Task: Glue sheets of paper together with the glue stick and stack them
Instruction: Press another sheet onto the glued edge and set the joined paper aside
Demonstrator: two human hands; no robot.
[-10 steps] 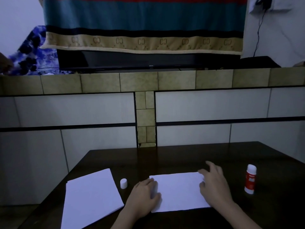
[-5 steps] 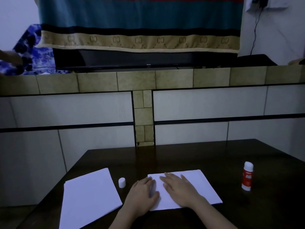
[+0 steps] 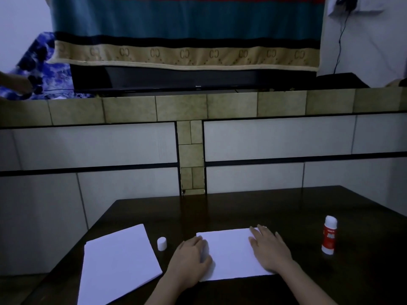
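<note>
The person is pressing both hands flat on a white sheet of paper (image 3: 231, 254) that is lying on the dark wooden table (image 3: 242, 212) right in front of them. The left hand (image 3: 190, 259) is resting on the sheet's left edge, with its fingers relaxed and lying over the paper rather than curling round anything. The right hand (image 3: 269, 247) is lying palm down on the right half of the same sheet, its fingers straight and spread toward the far right corner, so neither hand is grasping anything.

The glue stick (image 3: 328, 238) is standing upright on the table well to the right of the sheet, apart from both hands (its body is red with a white top and a white base). Its small white cap (image 3: 161, 243) is sitting on the table between the pressed sheet and a second lot of white paper (image 3: 119, 265), which is lying at a slant near the table's left edge; whether that is one sheet or several is hard to tell in the dim light.

Behind the table a tiled wall (image 3: 88, 146) is rising to a ledge of tan tiles (image 3: 182, 106). Above it, a striped cloth (image 3: 187, 29) with a beige patterned band is hanging over a dark television (image 3: 196, 79).
</note>
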